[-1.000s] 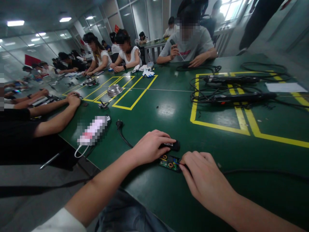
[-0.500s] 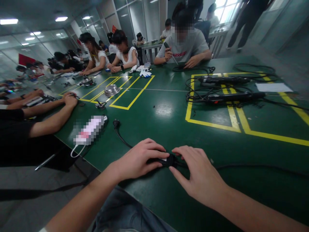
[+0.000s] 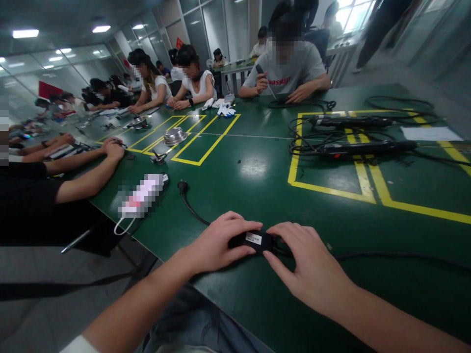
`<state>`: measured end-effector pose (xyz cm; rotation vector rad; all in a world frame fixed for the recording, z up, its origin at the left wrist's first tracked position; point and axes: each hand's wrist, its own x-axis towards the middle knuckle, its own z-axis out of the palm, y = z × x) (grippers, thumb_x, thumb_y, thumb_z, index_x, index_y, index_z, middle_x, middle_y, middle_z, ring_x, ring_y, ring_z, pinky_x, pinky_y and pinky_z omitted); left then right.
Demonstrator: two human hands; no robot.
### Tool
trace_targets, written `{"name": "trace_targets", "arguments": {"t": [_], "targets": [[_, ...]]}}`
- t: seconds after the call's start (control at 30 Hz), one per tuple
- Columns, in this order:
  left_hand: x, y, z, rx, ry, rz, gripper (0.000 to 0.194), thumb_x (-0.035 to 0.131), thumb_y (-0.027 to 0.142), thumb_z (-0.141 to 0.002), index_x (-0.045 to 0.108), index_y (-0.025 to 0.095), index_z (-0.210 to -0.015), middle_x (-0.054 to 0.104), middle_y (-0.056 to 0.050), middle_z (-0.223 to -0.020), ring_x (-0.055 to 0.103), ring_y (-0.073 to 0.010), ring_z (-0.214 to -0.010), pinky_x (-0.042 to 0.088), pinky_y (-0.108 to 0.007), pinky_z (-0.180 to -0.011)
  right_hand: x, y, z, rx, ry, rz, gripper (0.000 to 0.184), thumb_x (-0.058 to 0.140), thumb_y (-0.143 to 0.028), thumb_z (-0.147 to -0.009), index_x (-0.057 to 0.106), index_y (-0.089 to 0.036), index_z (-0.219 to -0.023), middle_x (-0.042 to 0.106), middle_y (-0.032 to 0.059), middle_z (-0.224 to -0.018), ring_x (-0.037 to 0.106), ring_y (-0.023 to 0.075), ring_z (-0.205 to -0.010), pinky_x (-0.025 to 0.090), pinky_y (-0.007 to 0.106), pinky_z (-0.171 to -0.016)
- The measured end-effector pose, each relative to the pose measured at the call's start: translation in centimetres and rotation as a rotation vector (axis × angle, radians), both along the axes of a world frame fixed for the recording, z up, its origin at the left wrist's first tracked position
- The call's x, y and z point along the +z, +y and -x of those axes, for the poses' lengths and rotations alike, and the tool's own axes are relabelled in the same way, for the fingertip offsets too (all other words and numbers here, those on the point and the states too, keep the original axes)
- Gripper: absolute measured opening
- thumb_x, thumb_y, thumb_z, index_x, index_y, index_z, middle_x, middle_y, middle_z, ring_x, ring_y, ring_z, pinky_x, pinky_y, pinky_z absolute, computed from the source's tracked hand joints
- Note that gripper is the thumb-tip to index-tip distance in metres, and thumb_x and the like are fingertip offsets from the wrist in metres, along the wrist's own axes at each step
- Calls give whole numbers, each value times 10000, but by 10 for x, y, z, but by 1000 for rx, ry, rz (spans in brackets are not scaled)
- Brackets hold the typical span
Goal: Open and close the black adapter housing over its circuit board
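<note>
A small black box (image 3: pixel 253 240) with a white label lies low over the green table, set in a black cord. My left hand (image 3: pixel 221 242) grips its left part, thumb on the near side and fingers on the far side. At its right end my right hand (image 3: pixel 307 260) closes thumb and fingertips around the end where the cord comes out. From the left hand a black cord runs to a plug (image 3: pixel 182 187) on the table. Another stretch of black cord (image 3: pixel 397 255) runs off to the right.
Two black corded tools (image 3: pixel 368 148) lie in yellow tape outlines on the right, beside a white paper (image 3: pixel 431 133). A pixelated phone-like object (image 3: pixel 142 196), a metal bowl (image 3: pixel 175 136) and white gloves (image 3: pixel 225 111) lie farther left. Co-workers sit along the table; one holds a screwdriver (image 3: pixel 268 81).
The label on the black box now shows more fully, as the left fingers uncover it. Both hands stay at the box. The whole view has shifted slightly.
</note>
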<state>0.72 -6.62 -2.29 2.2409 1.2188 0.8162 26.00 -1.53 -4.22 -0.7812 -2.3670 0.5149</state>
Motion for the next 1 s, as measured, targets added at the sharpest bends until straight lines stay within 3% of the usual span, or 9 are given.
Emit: {"name": "trace_targets", "arguments": {"t": [0.1,0.47,1.0], "targets": [[-2,-2,0,43,-29,41,510,722,407,-1051,625,253,-1527,765,-125,-1275,656,-263,-1185,584,-434,-1053,-1,0,-1,-3,21,17,121,615,-238,-1000,639,-224,-1118,735,86,-1048,689,277,-933,477,429,-822],[7,6,-7,-40,-7,-34,274,688,357,-1073,696,213,-1307,805,-106,-1215,707,-241,-1101,506,-442,-1087,-2,-2,1,-18,-34,3,189,642,-224,-968,645,-219,-1157,724,110,-1130,685,293,-1009,493,460,-884],[7,4,-4,-19,36,-39,292,703,387,-1069,718,217,-1305,818,-103,-1219,690,-231,-1051,544,-397,-990,1,-1,3,-11,-82,30,217,724,-208,-961,680,-222,-1172,736,111,-1163,697,298,-1023,522,464,-895]]}}
